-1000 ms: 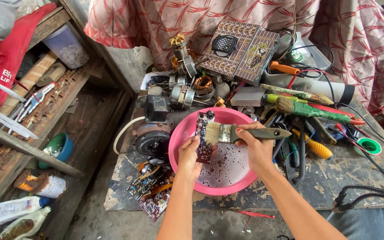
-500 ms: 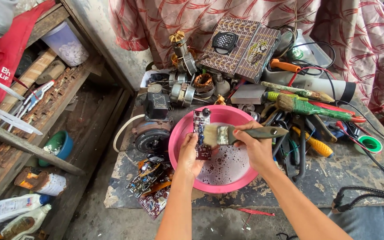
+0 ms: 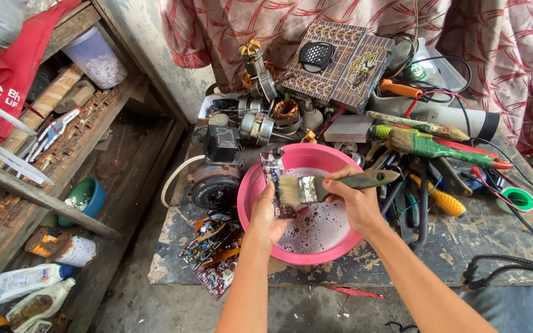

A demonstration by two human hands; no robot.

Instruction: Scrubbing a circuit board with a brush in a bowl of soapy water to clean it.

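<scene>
My left hand (image 3: 268, 216) holds a small dark circuit board (image 3: 276, 176) upright over a pink plastic basin (image 3: 249, 206). My right hand (image 3: 356, 200) grips a flat paintbrush (image 3: 325, 185) by its worn green handle, and the pale bristles press against the board's face. The basin sits on a stained work slab and holds a shallow layer of cloudy, speckled liquid (image 3: 316, 225).
More circuit boards (image 3: 211, 253) lie at the slab's front left edge. A small motor (image 3: 214, 182), coils, screwdrivers (image 3: 439, 197), a second brush (image 3: 430, 148) and a patterned box (image 3: 337, 61) crowd the back. A wooden shelf (image 3: 44, 197) and bottles (image 3: 29, 280) stand at left. A black cable (image 3: 513, 265) runs at right.
The brush has shifted slightly across the board, and the board sits a little higher and more upright. Both hands stay over the basin.
</scene>
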